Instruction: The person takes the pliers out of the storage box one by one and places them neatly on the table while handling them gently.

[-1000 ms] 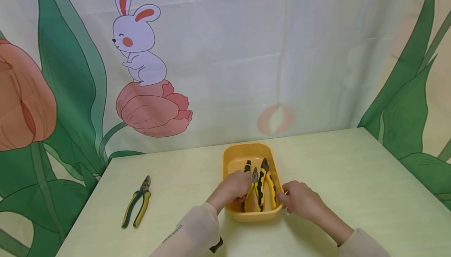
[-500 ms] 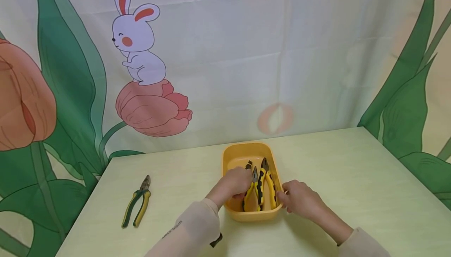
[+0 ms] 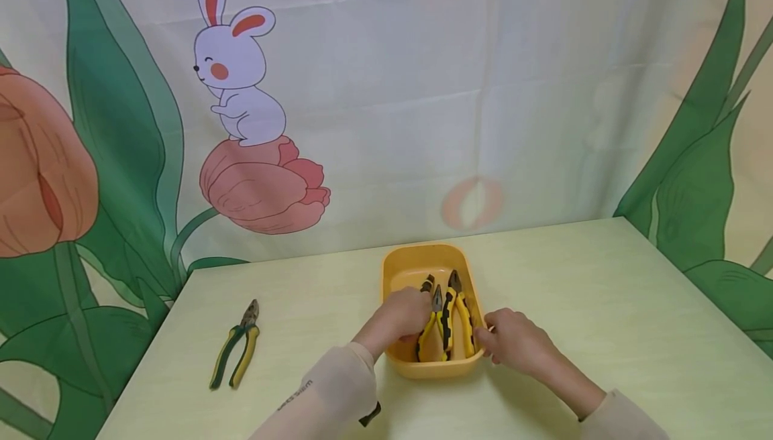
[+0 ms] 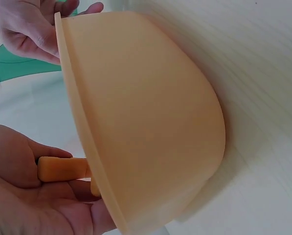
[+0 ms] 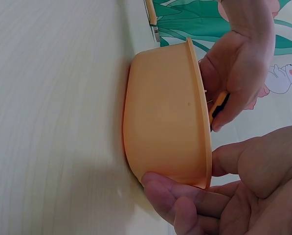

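Note:
A yellow plastic bin (image 3: pixel 430 369) stands on the table, holding several pliers. My left hand (image 3: pixel 406 312) reaches over its left side and grips pliers (image 3: pixel 427 284) by the handles, mostly covered by the fingers. In the left wrist view their orange handle end (image 4: pixel 63 169) sticks out of the palm of the left hand (image 4: pixel 43 196). Beside them lie needle-nose pliers (image 3: pixel 437 302) and larger yellow-and-black pliers (image 3: pixel 464 322). My right hand (image 3: pixel 516 341) pinches the bin's right side, thumb at the rim and fingers under the corner, as the right wrist view shows (image 5: pixel 253 191).
Green-and-yellow pliers (image 3: pixel 241 345) lie on the table at the left, handles spread. Behind the table (image 3: pixel 574 279) hangs a printed curtain (image 3: pixel 386 104) with a rabbit and tulips. A black strap end (image 3: pixel 370 414) hangs by the left sleeve.
The left hand and the tip of the pliers in it have shifted slightly to the right inside the bin. The right hand and the bin stay in place.

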Demonstrator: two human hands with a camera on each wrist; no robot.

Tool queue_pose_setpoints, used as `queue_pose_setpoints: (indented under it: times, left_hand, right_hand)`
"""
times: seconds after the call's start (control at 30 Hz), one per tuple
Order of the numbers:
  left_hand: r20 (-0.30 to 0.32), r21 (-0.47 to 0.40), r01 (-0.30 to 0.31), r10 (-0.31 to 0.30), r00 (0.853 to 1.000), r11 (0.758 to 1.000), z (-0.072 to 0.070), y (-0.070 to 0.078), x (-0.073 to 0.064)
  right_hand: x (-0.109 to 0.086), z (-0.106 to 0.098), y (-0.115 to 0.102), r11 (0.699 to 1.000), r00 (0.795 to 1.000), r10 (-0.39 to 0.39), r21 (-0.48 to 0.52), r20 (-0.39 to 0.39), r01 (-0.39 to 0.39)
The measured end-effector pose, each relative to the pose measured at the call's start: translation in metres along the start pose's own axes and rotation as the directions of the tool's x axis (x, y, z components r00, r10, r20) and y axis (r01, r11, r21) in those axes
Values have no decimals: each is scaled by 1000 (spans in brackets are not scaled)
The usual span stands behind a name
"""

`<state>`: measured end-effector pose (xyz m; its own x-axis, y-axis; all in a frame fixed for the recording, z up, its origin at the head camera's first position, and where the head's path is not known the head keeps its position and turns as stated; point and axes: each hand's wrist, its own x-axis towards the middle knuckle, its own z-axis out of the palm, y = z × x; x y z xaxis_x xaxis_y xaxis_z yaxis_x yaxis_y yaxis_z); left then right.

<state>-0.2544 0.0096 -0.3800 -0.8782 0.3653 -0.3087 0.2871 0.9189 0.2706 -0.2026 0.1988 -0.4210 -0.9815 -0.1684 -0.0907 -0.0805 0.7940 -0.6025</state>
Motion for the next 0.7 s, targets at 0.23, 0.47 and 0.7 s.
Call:
queue_pose_setpoints:
  times: [0.23, 0.47, 0.7]
  left_hand:
    - [-84, 38, -51, 54, 995, 998, 3, -2, 0]
    - [-78, 125, -55, 65, 995, 991, 6, -2, 1]
    - [-85, 243, -41, 63, 994, 969, 10, 1, 4]
  right_hand:
    - [-1, 0, 0, 1000, 1000, 0, 8, 4, 0]
    - [0, 0, 1, 1000, 1000, -1, 16, 7, 1]
    - [-1, 0, 1, 1000, 1000, 1, 17, 5, -1]
